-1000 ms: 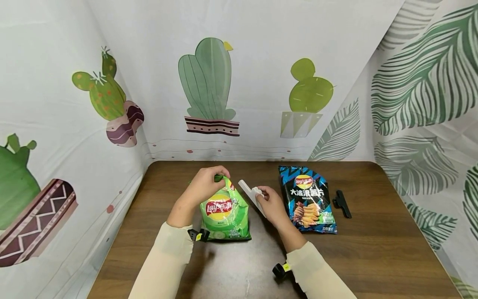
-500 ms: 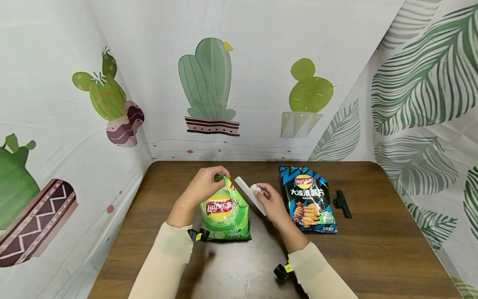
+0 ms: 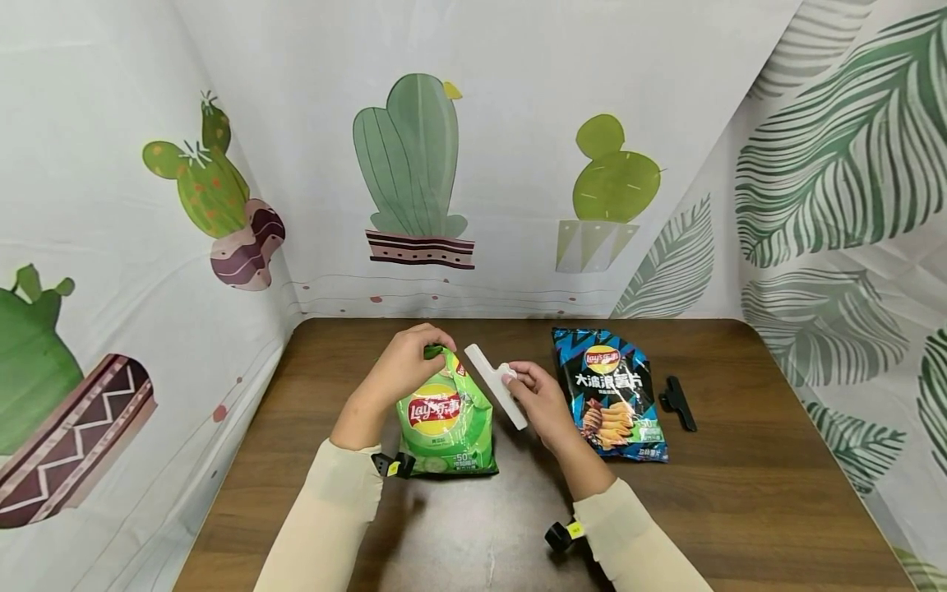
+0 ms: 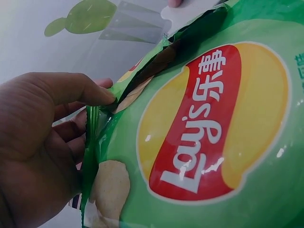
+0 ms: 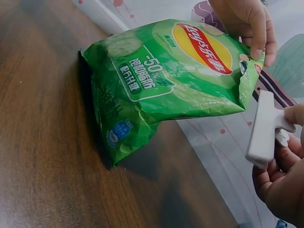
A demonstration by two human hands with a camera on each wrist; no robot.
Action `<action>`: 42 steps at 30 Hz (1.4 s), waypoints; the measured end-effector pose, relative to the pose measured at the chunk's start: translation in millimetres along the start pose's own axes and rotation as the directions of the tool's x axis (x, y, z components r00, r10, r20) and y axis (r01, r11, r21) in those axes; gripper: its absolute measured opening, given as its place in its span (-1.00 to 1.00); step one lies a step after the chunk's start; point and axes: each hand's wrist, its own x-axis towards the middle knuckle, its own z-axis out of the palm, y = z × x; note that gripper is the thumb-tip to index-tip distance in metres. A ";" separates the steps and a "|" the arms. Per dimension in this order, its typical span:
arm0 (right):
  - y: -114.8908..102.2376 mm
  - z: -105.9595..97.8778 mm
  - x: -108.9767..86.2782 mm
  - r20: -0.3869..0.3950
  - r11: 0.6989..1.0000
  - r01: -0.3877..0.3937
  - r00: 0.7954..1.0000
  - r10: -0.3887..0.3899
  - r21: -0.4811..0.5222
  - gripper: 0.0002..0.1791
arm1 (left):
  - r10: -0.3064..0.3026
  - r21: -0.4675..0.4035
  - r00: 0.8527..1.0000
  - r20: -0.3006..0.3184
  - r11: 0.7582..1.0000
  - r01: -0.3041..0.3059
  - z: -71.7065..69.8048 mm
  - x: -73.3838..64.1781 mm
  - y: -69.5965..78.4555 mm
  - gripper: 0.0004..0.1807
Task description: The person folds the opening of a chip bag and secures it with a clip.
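The green chip bag point(image 3: 446, 432) stands beneath the left hand point(image 3: 405, 364), whose fingers pinch its top rim; likely light, slick and crushable, best held there. The right hand point(image 3: 546, 404) pinches the stiff-looking white clip point(image 3: 496, 386).

From the gripped bag point(image 3: 447, 421) on the tabletop point(image 3: 740, 510), the held clip point(image 3: 494, 384) is at two o'clock, the other bag point(image 3: 610, 395) at three, the loose clip point(image 3: 680, 404) just beyond it.
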 end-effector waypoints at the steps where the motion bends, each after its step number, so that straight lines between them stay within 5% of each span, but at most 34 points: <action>1: 0.6 -0.1 0.4 0.004 1.000 0.005 1.000 -0.005 0.012 -0.66 | -0.003 0.001 1.000 0.000 1.000 0.003 0.0 -0.2 0.1 -0.79; 42: 3.5 1.1 2.7 0.053 0.998 0.010 0.999 -0.013 0.061 -0.71 | -0.013 0.025 1.000 -0.001 1.000 0.013 -1.4 -1.6 4.3 -0.79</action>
